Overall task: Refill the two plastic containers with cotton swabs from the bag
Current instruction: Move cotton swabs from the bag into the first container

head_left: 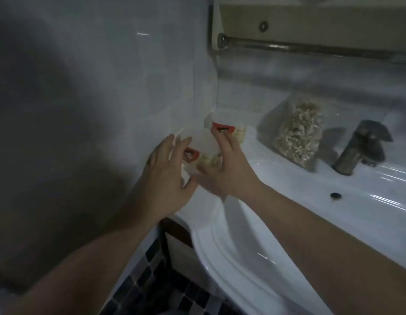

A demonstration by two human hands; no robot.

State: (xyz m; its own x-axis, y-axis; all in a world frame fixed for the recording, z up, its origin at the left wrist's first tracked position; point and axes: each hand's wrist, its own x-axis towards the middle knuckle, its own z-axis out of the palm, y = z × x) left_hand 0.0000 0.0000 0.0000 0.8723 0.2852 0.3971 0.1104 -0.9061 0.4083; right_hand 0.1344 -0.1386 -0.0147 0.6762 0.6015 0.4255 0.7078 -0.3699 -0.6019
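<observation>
Two clear plastic containers with red labels stand on the sink's left ledge by the tiled wall. The nearer container (198,153) holds some cotton swabs low inside it. My left hand (168,171) and my right hand (227,167) flank it with fingers spread and fairly straight; whether they touch its sides is blurred. The farther container (229,128) stands behind it, partly hidden by my right fingers. A clear bag (300,135) full of cotton swabs leans upright against the back wall, right of the containers.
A metal faucet (359,148) stands right of the bag. The white sink basin (288,201) fills the lower right, with an overflow hole (335,195). A towel rail (311,47) and shelf hang above. Dark mosaic tiles (156,285) lie below.
</observation>
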